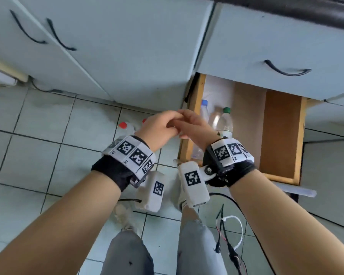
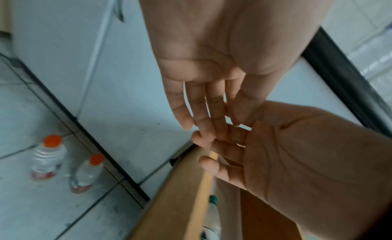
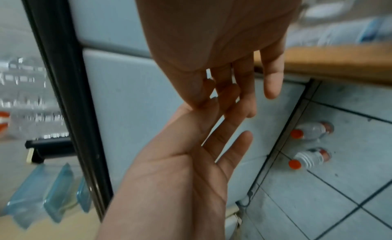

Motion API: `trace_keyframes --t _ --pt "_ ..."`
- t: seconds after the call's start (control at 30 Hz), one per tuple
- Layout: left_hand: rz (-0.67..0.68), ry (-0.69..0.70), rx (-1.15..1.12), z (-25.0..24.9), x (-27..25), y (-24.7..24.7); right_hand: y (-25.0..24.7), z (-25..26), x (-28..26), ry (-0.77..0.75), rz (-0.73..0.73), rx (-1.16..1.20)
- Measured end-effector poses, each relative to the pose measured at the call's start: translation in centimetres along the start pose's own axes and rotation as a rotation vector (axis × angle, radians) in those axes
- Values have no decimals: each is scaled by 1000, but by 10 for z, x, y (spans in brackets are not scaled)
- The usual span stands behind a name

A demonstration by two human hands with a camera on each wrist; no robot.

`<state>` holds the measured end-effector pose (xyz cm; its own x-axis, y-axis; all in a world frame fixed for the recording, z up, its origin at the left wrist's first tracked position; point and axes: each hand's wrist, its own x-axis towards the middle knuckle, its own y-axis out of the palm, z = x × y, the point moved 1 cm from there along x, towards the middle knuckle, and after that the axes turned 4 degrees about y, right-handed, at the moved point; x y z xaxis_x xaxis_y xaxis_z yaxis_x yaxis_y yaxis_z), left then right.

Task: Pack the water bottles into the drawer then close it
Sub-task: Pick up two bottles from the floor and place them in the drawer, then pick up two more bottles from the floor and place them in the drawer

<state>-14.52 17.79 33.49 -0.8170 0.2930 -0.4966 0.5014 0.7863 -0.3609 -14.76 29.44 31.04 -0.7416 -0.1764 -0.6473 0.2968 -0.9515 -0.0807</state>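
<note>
Drawer [image 1: 282, 135]: open, 2 o'clock; bottles lying inside at left. Two orange-capped bottles [image 2: 47, 158] upright on floor tiles, 10 o'clock. Left hand [image 1: 159, 128], right hand [image 1: 195, 126]: empty, fingers relaxed, fingertips touching. Bottles likely light, smooth, crushable; grip mid-body.

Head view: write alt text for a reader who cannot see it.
Two empty hands, left hand and right hand, touch fingertips above a tiled floor, beside an open wooden drawer holding a green-capped bottle and a blue-capped bottle.
</note>
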Motion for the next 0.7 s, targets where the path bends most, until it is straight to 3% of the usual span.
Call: trace_keyframes --t 0.17,0.37,0.57,0.7 --pt "-139 -57 -30 73 -65 -69 102 1 2 40 86 0" --pt "-295 -265 -136 220 -136 -136 230 -58 38 196 141 -146" --pt "-309 -433 -157 355 -131 -97 256 -128 117 298 32 -337" --pt "-131 -485 0 428 -99 -46 258 -169 180 334 -65 -436"
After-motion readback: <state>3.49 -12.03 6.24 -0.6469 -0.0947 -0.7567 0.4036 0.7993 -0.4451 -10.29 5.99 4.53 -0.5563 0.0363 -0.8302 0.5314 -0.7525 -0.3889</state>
